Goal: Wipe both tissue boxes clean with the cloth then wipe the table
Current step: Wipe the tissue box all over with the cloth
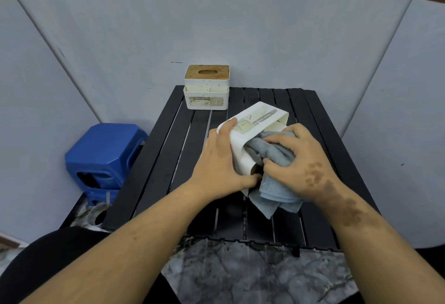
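Observation:
A white tissue box (pixel 255 121) lies tipped on its side over the middle of the black slatted table (pixel 168 149), its open side turned toward me. My left hand (pixel 216 161) grips its left end. My right hand (pixel 296 159) clutches a grey-blue cloth (pixel 274 183) and presses it against the box's opening; part of the cloth hangs below the hand. A second white tissue box (pixel 207 92) with a wooden slotted lid stands upright at the table's far edge, speckled with dirt.
A blue plastic stool (pixel 106 157) stands left of the table, close to its edge. Pale panels wall in the space behind and on both sides. The marbled floor (pixel 252 272) shows below the table's near edge.

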`<move>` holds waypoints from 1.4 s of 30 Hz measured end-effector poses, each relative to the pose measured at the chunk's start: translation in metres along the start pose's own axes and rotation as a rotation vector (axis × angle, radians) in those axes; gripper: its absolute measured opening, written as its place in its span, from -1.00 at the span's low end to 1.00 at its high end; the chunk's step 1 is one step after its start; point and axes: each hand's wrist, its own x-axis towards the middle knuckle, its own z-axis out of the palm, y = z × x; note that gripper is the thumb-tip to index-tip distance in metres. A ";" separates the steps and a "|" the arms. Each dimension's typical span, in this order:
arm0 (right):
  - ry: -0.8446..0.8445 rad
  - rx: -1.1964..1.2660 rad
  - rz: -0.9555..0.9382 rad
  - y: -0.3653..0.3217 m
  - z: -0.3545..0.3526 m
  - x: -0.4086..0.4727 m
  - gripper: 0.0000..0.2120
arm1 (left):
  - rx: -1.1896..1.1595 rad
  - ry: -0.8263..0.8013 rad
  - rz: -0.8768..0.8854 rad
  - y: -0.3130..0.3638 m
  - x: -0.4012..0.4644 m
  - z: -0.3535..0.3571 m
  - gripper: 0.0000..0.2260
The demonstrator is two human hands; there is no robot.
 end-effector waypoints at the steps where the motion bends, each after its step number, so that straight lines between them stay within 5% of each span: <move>1: -0.015 -0.002 -0.014 0.003 0.000 0.000 -0.62 | 0.009 -0.029 0.014 -0.002 0.001 -0.003 0.11; 11: 0.004 0.099 -0.075 0.013 0.006 -0.002 -0.59 | -0.063 -0.122 0.084 -0.016 0.010 -0.017 0.09; 19: 0.015 0.120 -0.075 0.025 -0.011 0.001 -0.63 | -0.086 -0.134 0.126 -0.013 0.023 -0.021 -0.19; 26: -0.102 0.103 -0.160 0.017 -0.008 -0.005 -0.64 | -0.009 -0.164 0.191 -0.007 0.035 -0.026 -0.11; 31: 0.012 0.098 -0.039 0.028 -0.011 0.010 -0.64 | -0.060 -0.147 0.167 -0.008 0.036 -0.020 -0.13; 37: -0.091 0.061 -0.086 0.022 -0.014 -0.004 -0.68 | -0.049 -0.136 0.155 -0.007 0.037 -0.019 -0.12; 42: -0.021 0.047 0.002 0.030 -0.017 0.013 -0.68 | -0.052 -0.125 0.142 -0.001 0.036 -0.017 -0.12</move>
